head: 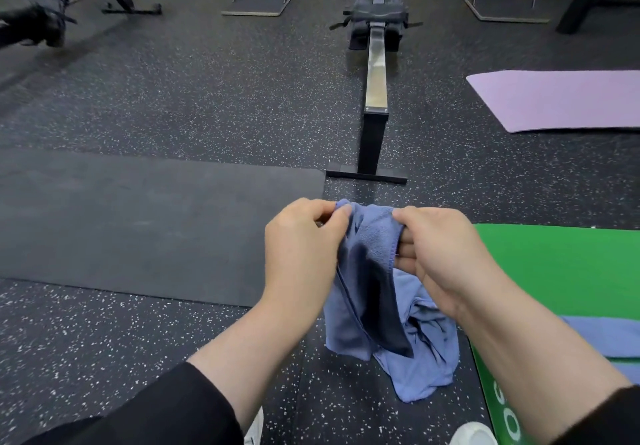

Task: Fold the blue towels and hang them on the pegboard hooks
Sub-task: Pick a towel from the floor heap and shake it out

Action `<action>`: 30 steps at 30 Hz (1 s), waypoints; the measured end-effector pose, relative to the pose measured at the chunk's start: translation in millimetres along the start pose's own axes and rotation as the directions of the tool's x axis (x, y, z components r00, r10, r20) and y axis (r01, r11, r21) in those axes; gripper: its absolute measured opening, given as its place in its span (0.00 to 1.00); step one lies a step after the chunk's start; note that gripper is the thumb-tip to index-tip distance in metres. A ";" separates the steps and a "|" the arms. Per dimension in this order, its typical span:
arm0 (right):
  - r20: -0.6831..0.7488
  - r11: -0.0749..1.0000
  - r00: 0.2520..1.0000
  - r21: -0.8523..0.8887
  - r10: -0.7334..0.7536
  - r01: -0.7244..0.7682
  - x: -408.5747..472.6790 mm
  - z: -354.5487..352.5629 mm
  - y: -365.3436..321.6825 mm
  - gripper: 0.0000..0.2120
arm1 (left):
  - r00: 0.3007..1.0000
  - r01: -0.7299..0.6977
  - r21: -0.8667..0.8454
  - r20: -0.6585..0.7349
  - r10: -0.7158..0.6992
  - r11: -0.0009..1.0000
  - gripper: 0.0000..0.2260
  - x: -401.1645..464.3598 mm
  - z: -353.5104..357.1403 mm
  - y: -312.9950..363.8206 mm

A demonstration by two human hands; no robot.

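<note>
A: What is lying around on the speckled floor?

B: A black mat is lying on the left, a rowing machine is standing far in the middle, and a green mat is lying on the right.

A: And the blue towel?

B: It is hanging near, in the centre, above the floor. The left hand and right hand are both pinching its top edge, fingers closed on the cloth.

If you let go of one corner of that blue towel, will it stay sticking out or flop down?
Probably flop. The blue towel already sags in soft folds below the left hand and right hand, so it looks limp. It also seems light, since fingertips alone pinch its top edge.
</note>
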State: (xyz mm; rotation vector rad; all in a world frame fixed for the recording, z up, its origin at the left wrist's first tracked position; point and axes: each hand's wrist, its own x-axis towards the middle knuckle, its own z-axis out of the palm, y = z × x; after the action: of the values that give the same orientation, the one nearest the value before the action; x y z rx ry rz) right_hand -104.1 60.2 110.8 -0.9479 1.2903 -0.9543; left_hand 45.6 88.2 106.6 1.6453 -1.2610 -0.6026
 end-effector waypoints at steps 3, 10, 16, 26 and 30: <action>0.031 1.000 0.999 0.018 -0.016 0.015 -2.3 3.7 0.1 0.06 | 0.998 -0.051 0.027 0.022 0.050 0.998 0.06 -8.7 7.7 1.4; 0.190 0.997 0.982 0.074 0.011 -0.026 -10.3 7.4 0.9 0.16 | 0.979 -0.183 0.027 0.093 0.180 0.983 0.05 -13.2 19.0 -1.7; 0.090 0.990 0.992 -0.101 -0.088 0.097 -2.4 -4.9 1.1 0.10 | 0.944 -0.104 -0.066 0.307 0.120 0.992 0.15 -16.5 11.1 5.3; 0.195 0.782 0.946 -0.533 -0.261 0.325 -12.1 -31.0 -15.5 0.16 | 0.853 -0.404 0.266 0.456 0.255 0.875 0.15 21.6 -22.3 -24.6; 0.241 0.756 0.933 -0.547 -0.268 0.359 -16.2 -41.8 -14.6 0.14 | 0.790 -0.440 0.327 0.583 0.188 0.837 0.09 14.6 -18.9 -30.0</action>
State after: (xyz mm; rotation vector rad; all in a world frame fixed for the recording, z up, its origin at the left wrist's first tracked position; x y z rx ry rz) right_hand -147.1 69.4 127.9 -1.7365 1.3437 -0.7159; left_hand 79.9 82.6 90.4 1.6089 -2.1867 -0.5998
